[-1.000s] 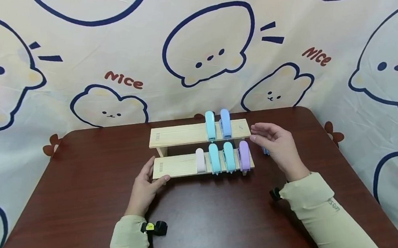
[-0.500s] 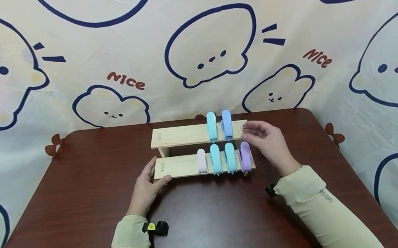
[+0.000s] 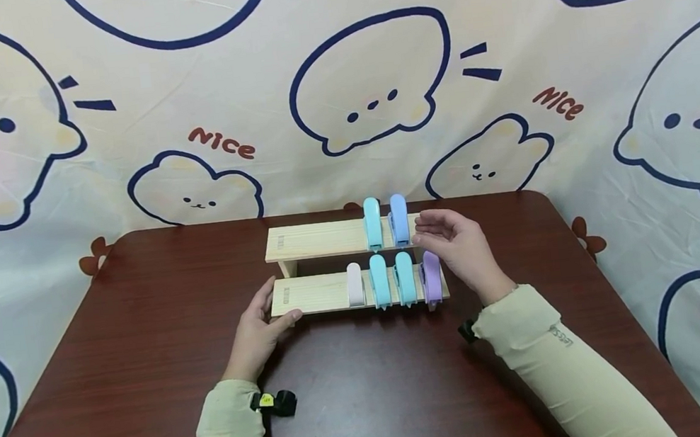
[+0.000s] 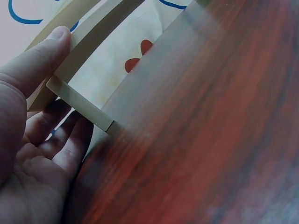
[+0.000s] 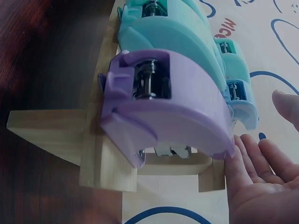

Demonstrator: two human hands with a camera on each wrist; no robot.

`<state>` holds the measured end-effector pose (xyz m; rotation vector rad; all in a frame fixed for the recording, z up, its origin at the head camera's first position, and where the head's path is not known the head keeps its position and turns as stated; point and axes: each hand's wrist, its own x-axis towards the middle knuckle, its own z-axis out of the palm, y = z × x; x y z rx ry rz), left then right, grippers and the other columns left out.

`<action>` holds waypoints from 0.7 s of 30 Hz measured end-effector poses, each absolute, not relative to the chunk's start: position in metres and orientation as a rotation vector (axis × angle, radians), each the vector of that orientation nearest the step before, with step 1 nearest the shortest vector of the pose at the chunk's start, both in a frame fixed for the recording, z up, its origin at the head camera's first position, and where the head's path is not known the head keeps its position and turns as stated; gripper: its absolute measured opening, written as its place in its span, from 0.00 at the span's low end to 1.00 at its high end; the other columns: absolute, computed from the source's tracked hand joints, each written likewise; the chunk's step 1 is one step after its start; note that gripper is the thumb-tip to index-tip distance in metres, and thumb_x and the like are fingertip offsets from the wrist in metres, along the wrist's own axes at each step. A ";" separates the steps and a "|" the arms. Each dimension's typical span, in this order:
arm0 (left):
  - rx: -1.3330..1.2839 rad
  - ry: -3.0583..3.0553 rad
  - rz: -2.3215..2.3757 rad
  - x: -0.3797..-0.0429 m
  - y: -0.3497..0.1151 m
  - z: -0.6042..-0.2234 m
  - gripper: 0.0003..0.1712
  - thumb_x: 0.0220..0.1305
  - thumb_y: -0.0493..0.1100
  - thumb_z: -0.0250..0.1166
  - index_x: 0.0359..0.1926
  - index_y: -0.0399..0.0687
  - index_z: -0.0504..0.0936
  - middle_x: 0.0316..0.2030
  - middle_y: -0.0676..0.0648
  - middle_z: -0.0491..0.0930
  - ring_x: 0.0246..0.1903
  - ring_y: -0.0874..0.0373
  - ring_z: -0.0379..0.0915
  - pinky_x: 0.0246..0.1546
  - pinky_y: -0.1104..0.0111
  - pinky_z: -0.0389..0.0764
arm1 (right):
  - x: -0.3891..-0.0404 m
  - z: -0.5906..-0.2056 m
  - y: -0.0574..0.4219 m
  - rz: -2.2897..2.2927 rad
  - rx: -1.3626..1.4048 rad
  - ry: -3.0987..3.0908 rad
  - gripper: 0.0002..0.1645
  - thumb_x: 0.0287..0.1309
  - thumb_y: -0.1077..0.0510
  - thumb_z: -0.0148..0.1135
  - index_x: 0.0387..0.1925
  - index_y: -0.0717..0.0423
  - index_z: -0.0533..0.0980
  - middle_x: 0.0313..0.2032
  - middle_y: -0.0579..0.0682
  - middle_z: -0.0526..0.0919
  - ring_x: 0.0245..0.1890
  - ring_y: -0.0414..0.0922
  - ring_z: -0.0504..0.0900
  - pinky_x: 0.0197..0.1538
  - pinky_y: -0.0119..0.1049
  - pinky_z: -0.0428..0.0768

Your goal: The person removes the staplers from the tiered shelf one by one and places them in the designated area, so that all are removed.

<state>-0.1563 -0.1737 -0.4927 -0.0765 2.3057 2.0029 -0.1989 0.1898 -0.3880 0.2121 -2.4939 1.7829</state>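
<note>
A two-tier wooden rack (image 3: 316, 293) stands near the far edge of the table. On its front plank sit a white punch (image 3: 354, 284), two teal hole punches (image 3: 379, 281) and a purple hole punch (image 5: 177, 116). The rear plank carries a teal hole punch (image 3: 372, 223) and a blue hole punch (image 3: 398, 220). My left hand (image 3: 261, 333) grips the front plank's left end, thumb on its front edge, fingers behind. My right hand (image 3: 455, 243) is at the rear plank's right end, near the blue punch, fingers extended; nothing shows in its grasp.
The brown table (image 3: 356, 403) extends in front of the rack and to both sides. A pale cloth (image 3: 295, 181) with cartoon outlines hangs directly behind the table. A black wrist strap (image 3: 276, 402) sits at my left cuff.
My right hand has moved left, from beside the rack to over the rear plank's right end. A bit of blue below it is now out of sight. My left hand holds its place.
</note>
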 end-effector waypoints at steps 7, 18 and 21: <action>-0.075 2.312 1.997 -0.157 -0.174 -0.493 0.56 0.58 0.38 0.76 0.80 0.51 0.52 0.72 0.42 0.65 0.54 0.53 0.74 0.40 0.73 0.82 | -0.205 -0.385 0.183 1.784 0.176 -2.537 0.35 0.57 0.49 0.75 0.63 0.54 0.75 0.55 0.50 0.82 0.55 0.46 0.80 0.60 0.41 0.77; -0.086 2.320 1.989 -0.156 -0.175 -0.493 0.56 0.58 0.38 0.76 0.80 0.51 0.52 0.72 0.43 0.65 0.55 0.52 0.74 0.41 0.74 0.82 | -0.212 -0.383 0.170 1.756 0.135 -2.541 0.33 0.57 0.48 0.75 0.61 0.52 0.76 0.52 0.50 0.82 0.51 0.46 0.82 0.57 0.42 0.80; -0.078 2.313 1.995 -0.157 -0.174 -0.493 0.56 0.58 0.38 0.76 0.80 0.51 0.52 0.72 0.43 0.65 0.55 0.52 0.74 0.40 0.73 0.82 | -0.214 -0.382 0.166 1.722 0.107 -2.539 0.32 0.57 0.47 0.75 0.61 0.51 0.77 0.50 0.49 0.82 0.49 0.46 0.82 0.55 0.41 0.81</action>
